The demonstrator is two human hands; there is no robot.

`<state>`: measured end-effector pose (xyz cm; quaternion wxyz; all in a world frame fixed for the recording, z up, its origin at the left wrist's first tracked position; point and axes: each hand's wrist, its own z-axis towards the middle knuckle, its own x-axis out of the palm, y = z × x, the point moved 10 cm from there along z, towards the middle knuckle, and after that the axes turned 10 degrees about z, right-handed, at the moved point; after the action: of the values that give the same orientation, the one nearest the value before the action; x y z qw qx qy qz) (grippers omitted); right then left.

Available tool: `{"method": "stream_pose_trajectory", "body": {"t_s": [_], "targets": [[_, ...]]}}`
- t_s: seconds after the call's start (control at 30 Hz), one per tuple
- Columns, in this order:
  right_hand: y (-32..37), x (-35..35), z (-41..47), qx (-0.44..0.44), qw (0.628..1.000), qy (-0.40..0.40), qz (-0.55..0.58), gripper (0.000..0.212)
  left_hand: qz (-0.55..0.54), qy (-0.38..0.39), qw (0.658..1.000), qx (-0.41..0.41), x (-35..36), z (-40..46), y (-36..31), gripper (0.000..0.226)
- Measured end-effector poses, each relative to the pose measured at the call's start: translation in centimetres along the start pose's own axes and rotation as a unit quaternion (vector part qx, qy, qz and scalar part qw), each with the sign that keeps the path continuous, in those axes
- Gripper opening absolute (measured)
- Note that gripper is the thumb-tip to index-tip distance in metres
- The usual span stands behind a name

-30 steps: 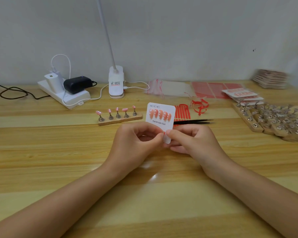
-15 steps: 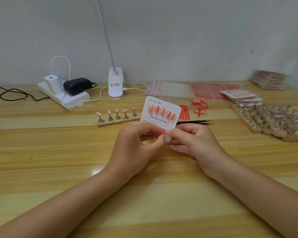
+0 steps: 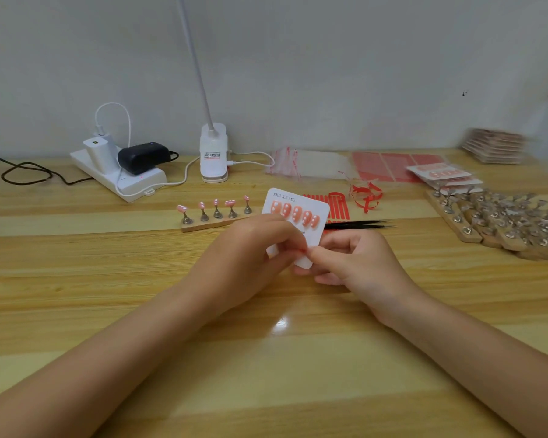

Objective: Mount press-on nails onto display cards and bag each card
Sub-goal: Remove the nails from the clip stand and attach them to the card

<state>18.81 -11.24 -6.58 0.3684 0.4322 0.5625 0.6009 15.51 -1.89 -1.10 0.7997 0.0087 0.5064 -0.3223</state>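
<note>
Card: I see the display card [image 3: 298,216] at frame centre, tilted, five orange nails [image 3: 295,214] in a row on it.
Left hand [image 3: 247,251]: grip curled, pinching card's lower edge.
Right hand [image 3: 351,260]: grip curled, pinching same edge.
Nail stand [image 3: 214,223]: on counter [image 3: 76,279], left of card.

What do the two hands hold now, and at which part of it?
Both the left hand and the right hand pinch the white display card at its lower edge, below its five nails.
</note>
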Motion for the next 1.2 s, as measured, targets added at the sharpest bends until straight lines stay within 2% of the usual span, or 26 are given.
{"method": "stream_pose_trajectory", "body": {"t_s": [0.3, 0.37, 0.47, 0.57, 0.67, 0.73, 0.8, 0.9, 1.07, 1.2], "targets": [[-0.2, 0.6, 0.1, 0.005, 0.999, 0.044, -0.031, 0.013, 0.061, 0.068, 0.993, 0.074, 0.3, 0.4, -0.6, 0.013], [-0.2, 0.4, 0.1, 0.016, 0.999, 0.047, -0.013, 0.013, 0.012, 0.061, 0.997, 0.043, 0.0, 0.4, 0.2, 0.021], [-0.1, 0.3, 0.0, 0.028, 0.998, 0.057, 0.003, 0.016, -0.115, 0.041, 0.992, -0.044, -0.8, 0.2, 2.3, 0.026], [0.0, 0.2, -0.2, 0.036, 0.997, 0.067, -0.016, 0.023, -0.24, 0.005, 0.96, -0.146, -1.8, -0.4, 4.9, 0.014], [-0.2, 0.0, -0.4, 0.053, 0.995, 0.075, -0.039, 0.028, -0.281, -0.096, 0.927, -0.23, -4.5, -1.1, 7.6, 0.01], [-0.4, -0.2, -0.4, 0.074, 0.992, 0.082, -0.061, 0.025, -0.271, -0.143, 0.921, -0.241, -6.3, -1.0, 8.1, 0.008], [-0.8, -0.5, -0.4, 0.102, 0.987, 0.087, -0.089, 0.026, -0.251, -0.137, 0.932, -0.223, -6.8, 0.0, 7.4, 0.005], [-0.9, -1.1, -0.5, 0.135, 0.979, 0.085, -0.13, 0.031, -0.209, -0.079, 0.958, -0.182, -5.5, 2.7, 4.8, 0.006], [-0.1, -2.1, -0.5, 0.129, 0.978, 0.068, -0.15, 0.03, -0.123, 0.016, 0.984, -0.126, -0.7, 9.4, 0.9, 0.017], [-0.1, -2.7, -0.4, 0.131, 0.973, 0.041, -0.185, 0.025, -0.035, 0.063, 0.994, -0.079, 3.7, 14.1, -1.1, 0.008]]}}
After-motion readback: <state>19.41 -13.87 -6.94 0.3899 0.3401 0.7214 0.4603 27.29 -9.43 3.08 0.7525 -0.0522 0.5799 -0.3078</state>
